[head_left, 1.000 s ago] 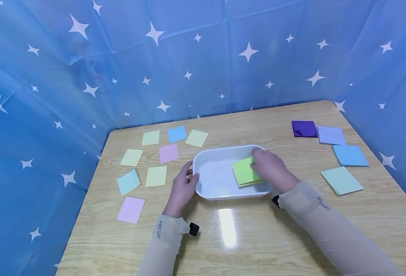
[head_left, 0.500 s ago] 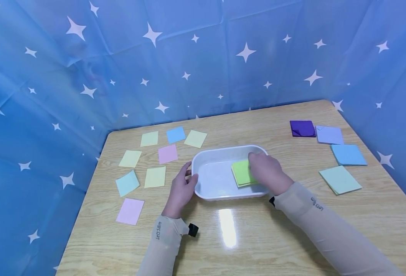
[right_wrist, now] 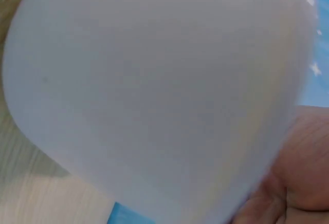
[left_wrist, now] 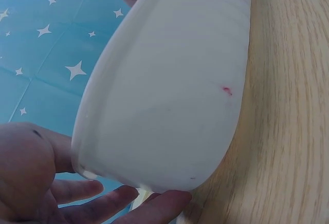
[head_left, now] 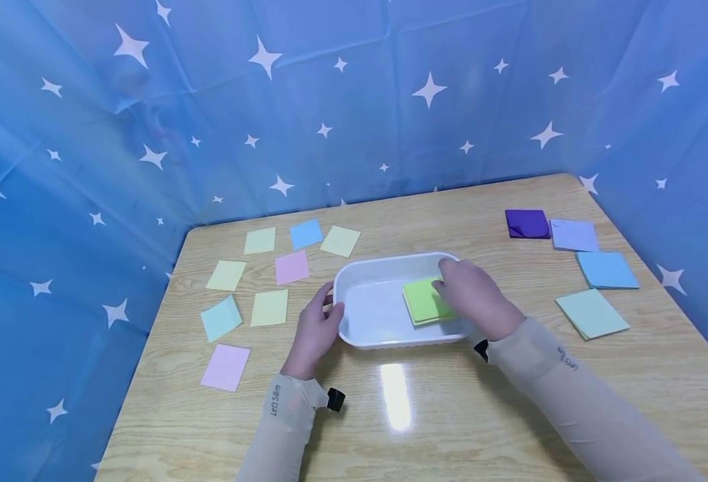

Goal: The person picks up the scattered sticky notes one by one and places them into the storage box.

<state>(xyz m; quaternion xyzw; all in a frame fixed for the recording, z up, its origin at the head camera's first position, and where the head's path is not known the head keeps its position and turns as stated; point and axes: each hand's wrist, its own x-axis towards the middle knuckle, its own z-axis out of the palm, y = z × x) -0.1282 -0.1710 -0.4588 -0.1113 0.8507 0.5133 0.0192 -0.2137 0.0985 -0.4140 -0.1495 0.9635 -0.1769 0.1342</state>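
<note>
"Near the middle of the worktop (head_left: pixel 426 442), what is the left grip (head_left: pixel 318 328) doing?"

"Grasping the left end of the white tray (head_left: pixel 372 308), thumb at the rim and fingers against the outer wall. The left wrist view shows a small pink mark (left_wrist: pixel 227 90) on that wall."

"And the right grip (head_left: pixel 471 294)?"

"Over the tray's right end, fingers bent, just beside the lime-green notes (head_left: pixel 425 300). I cannot tell whether it pinches one; the tray wall hides the fingertips in the right wrist view."

"Where are those notes?"

"Stacked inside the tray, in its right half."

"What lies to the left?"

"Eight single notes, spread apart: four pale yellow, plus a blue note (head_left: pixel 306 233), a pink note (head_left: pixel 292 267), a turquoise note (head_left: pixel 221 318) and a lilac note (head_left: pixel 225 367)."

"To the right?"

"A dark purple pad (head_left: pixel 527 224), a periwinkle pad (head_left: pixel 573 235), a blue pad (head_left: pixel 608 270) and a mint pad (head_left: pixel 592 313). Behind everything hangs a starry blue curtain (head_left: pixel 354 100)."
</note>
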